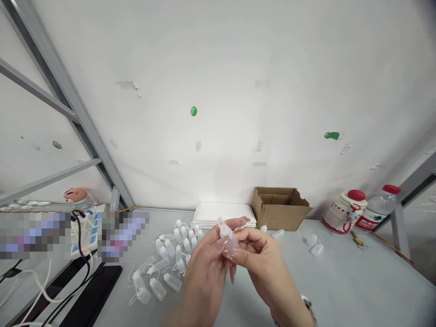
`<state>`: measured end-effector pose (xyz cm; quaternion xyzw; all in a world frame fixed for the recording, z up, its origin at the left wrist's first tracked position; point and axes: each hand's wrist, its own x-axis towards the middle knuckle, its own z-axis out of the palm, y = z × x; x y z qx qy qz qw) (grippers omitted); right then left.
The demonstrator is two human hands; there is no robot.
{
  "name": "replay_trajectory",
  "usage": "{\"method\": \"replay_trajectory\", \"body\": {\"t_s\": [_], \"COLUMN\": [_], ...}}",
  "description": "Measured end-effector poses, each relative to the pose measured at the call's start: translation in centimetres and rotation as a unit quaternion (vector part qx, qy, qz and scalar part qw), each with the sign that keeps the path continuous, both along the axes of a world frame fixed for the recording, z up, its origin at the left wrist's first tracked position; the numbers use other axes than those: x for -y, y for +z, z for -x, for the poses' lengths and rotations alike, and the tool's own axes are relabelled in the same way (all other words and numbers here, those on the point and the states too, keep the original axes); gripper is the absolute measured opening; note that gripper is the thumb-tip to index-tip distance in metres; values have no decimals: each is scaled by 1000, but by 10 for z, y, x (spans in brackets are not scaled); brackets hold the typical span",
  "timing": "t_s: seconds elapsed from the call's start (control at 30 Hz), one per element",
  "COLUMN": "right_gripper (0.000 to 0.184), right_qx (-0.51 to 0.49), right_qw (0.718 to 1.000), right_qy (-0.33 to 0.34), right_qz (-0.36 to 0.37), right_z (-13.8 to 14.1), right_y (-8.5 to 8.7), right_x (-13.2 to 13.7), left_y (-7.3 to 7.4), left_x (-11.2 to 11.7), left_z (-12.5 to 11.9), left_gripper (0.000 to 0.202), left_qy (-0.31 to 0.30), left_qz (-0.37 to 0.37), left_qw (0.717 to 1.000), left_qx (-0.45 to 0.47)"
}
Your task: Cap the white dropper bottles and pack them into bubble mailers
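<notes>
1. Translucent squeeze bottles (169, 249) crowd the tabletop (335, 272) beside the left hand (207, 268); the hands partly hide a white stack (223, 211) by the wall (225, 59).
2. Right of that stack stands an open cardboard box (284, 217), its contents too shadowed to tell; farther right are a red-lidded jug (337, 213) and a red-capped water bottle (376, 206).
3. The held squeeze bottle (229, 236) tilts above the tabletop, between both hands.
4. The left hand's fingers close around it; the right hand (260, 256) pinches its lower part, thumb on top.
</notes>
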<state>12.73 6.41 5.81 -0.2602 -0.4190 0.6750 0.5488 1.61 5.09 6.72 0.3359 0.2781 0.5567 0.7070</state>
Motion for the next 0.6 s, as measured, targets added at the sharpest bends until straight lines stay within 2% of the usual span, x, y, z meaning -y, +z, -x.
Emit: {"method": "replay_trajectory", "body": {"t_s": [0.13, 0.27, 0.43, 0.5, 0.6], "right_gripper": [13, 14, 18, 23, 30], "right_qx": [-59, -87, -57, -5, 136], "right_qw": [994, 987, 991, 993, 986], "right_qy": [86, 132, 124, 110, 48], "right_qz": [22, 35, -2, -36, -86], "right_z": [-3, -7, -10, -11, -16], "right_y": [2, 1, 1, 3, -2], "right_x": [-2, -4, -5, -9, -25], "left_y": [-1, -1, 1, -1, -10], "left_x": [-1, 0, -7, -16, -32], "left_z": [2, 3, 2, 2, 4], "left_gripper": [31, 31, 37, 38, 39], "left_qy": [-3, 0, -12, 17, 103], "left_qz": [-21, -35, -70, -82, -78], "left_qw": [1000, 999, 997, 993, 985], "left_qx": [20, 19, -33, -80, -118]}}
